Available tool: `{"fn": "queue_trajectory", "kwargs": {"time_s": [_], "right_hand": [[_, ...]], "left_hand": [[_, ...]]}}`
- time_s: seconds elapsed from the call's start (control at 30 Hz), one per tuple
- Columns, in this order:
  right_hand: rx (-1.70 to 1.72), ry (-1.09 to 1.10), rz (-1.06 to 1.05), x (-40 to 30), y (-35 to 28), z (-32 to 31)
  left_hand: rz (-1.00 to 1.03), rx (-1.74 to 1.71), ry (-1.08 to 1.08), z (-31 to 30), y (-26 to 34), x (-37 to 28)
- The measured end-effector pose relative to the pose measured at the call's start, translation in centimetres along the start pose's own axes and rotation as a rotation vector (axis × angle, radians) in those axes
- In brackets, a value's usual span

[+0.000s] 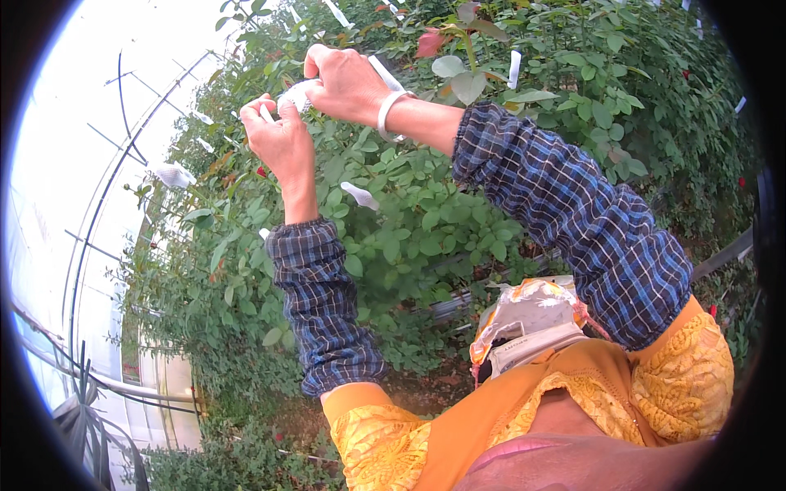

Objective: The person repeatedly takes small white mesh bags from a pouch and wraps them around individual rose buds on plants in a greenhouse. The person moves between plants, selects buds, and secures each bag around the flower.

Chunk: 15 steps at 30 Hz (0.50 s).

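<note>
Both hands are raised over the rose bushes (pixel 405 227), close together at the upper left. Between them is a white mesh flower-bud sleeve (pixel 298 93), partly hidden by the fingers. My left hand (pixel 281 132) pinches its lower left side with the thumb and fingers; a small white piece sticks out by the index finger. My right hand (pixel 347 80), with a white bangle (pixel 388 116) at the wrist, grips the sleeve's upper right side. Whether a bud sits inside the sleeve I cannot tell. Just right of my right hand a pinkish-red rose bud (pixel 431 43) rises on its stem.
Other white mesh sleeves hang among the leaves, one (pixel 360 195) below my hands and another (pixel 174 175) at the left. An open bag (pixel 534 313) hangs at my waist. Greenhouse frame pipes (pixel 132 141) curve along the left, with a dark bundle of strips (pixel 92 429) lower down.
</note>
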State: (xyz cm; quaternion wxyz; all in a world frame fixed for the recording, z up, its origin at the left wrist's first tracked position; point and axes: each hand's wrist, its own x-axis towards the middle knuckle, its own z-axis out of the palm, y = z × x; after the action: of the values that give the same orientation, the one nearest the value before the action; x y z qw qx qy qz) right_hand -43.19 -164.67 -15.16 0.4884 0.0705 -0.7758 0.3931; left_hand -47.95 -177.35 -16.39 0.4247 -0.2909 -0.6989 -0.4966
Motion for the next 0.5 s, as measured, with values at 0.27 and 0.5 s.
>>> {"fn": "queue_trajectory", "kwargs": {"time_s": [0.27,0.5], "right_hand": [[-0.165,-0.155,-0.034,1.7,0.1,2.4],[0.069,-0.123,0.089,1.4,0.8,1.6]], "left_hand": [[0.065,-0.045,0.011,1.1,-2.7,1.8],[-0.393,-0.429,-0.136,1.3,1.1,0.7]]}}
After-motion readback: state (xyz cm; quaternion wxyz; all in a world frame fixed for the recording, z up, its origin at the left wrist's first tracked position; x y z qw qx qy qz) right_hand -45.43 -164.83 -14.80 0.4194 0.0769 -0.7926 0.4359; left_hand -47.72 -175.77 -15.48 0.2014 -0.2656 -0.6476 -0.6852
